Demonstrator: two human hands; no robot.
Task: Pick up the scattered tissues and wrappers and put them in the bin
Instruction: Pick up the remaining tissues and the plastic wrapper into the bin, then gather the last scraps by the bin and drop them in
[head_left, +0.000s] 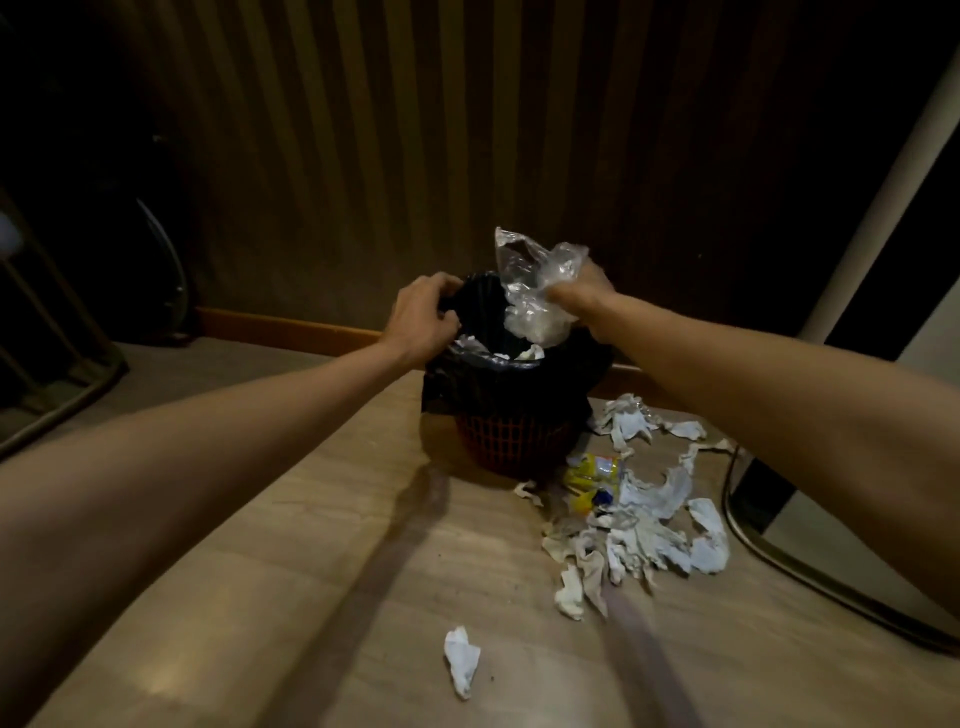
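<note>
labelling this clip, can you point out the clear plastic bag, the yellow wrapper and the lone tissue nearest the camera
clear plastic bag (530, 283): head view, crumpled middle, held above the bin.
yellow wrapper (595, 470): head view, upper yellow part, on the floor.
lone tissue (461, 659): head view, centre of the crumpled wad.

Dim warm light, dark corners, wide-angle edge bending, soft blur.

Red-orange lattice-patterned bin (511, 441), black liner (483, 384), clear glossy wrapper (535, 291), white crumpled tissues (649, 535), lone white tissue (461, 660), yellow wrapper (597, 470) with blue and white patches, pale wood-grain floor (311, 571), brown vertically striped wall (415, 130), orange-brown skirting (291, 330)
</note>
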